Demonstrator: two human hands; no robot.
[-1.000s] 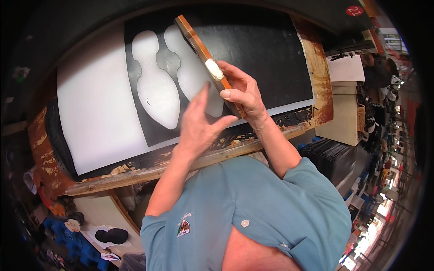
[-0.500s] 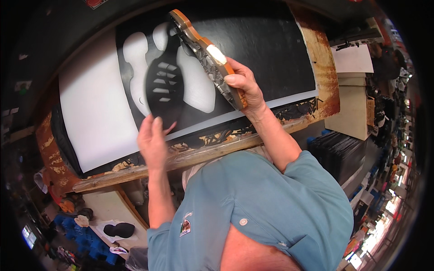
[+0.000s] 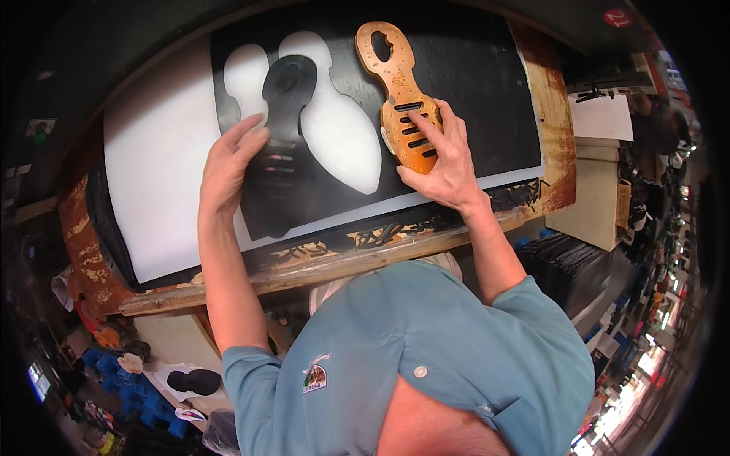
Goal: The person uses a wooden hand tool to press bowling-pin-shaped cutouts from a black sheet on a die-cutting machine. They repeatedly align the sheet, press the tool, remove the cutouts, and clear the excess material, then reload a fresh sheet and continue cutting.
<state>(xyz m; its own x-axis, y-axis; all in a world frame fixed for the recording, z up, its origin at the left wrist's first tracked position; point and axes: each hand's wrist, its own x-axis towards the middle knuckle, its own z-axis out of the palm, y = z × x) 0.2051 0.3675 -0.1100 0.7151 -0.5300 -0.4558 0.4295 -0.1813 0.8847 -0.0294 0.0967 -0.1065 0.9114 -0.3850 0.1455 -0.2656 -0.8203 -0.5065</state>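
Observation:
My left hand (image 3: 228, 159) pinches the edge of a black sole-shaped cutout (image 3: 289, 99) with several slots across its wider part, which is partly smeared by motion. Under and beside it, white sole-shaped openings (image 3: 338, 133) show in the black sheet (image 3: 471, 91). To the right, an orange sole-shaped cutting die (image 3: 399, 80), with an oval hole at its narrow end and several slots, lies on the sheet. My right hand (image 3: 445, 156) grips the die's wide end, index finger stretched over the slots and thumb at the near edge.
A white sheet (image 3: 156, 167) covers the left of the work surface. Black scraps (image 3: 380, 232) lie along the wooden front rail (image 3: 327, 272). At the right are a cabinet (image 3: 585, 194) and stacked black sheets (image 3: 566, 266). Another black sole-shaped piece (image 3: 194, 381) lies at lower left.
My right hand has turned the die from on edge to flat, slotted face up, on the black sheet. My left hand has moved up along the black cutout, which has shifted from its place.

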